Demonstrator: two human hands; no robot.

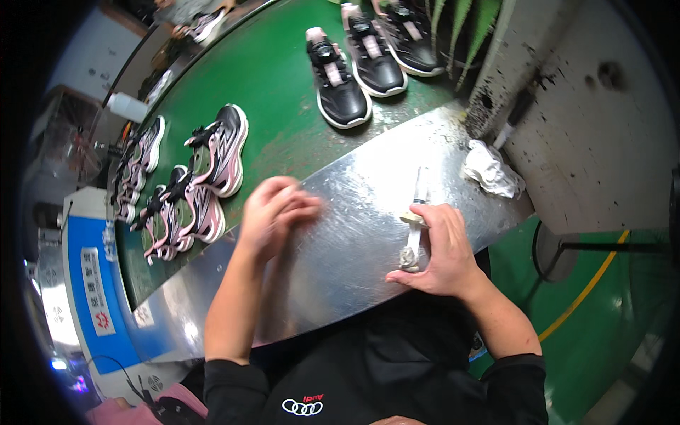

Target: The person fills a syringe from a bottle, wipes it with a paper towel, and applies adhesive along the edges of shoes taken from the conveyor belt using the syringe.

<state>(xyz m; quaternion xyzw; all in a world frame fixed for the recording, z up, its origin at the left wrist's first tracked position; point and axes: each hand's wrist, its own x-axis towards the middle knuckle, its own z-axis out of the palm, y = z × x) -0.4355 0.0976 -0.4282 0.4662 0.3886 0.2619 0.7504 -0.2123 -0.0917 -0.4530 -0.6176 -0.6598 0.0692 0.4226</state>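
A clear plastic syringe (421,185) lies along the metal work surface, its barrel directed away from me. My right hand (446,251) grips it, the index finger at the yellowish flange and the thumb near the plunger's end. That end is crusted with a pale grey lump. To the left, my left hand (278,216) hovers over the metal sheet near the green belt, its fingers loosely bent and blurred at the tips. I see nothing held in it.
Black shoes with pink tongues (338,85) stand on the green belt (283,127) at the far side. Black-and-pink shoes (219,152) line up at the left. Crumpled white tissue (490,170) lies at the right, beside a stained grey panel (574,120). A white bottle (127,107) stands far left.
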